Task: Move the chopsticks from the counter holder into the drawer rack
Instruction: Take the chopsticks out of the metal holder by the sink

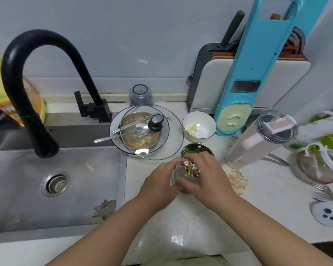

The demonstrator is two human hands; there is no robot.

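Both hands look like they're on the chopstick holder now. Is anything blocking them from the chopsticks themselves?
Nothing visible does. The left hand and right hand are both at the metal holder, fingers already among the chopsticks standing in it. The glass lid and white bowl sit behind, clear of them. The drawer rack is out of view.

Even soft light, glare on counter [178, 238], bent, blurred edges

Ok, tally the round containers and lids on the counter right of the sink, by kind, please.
Bowls: 1, white
Plates: 1
Glass lids: 1
Metal holders: 1, both hands on it
Tumblers: 1
Jars: 1
Total: 6
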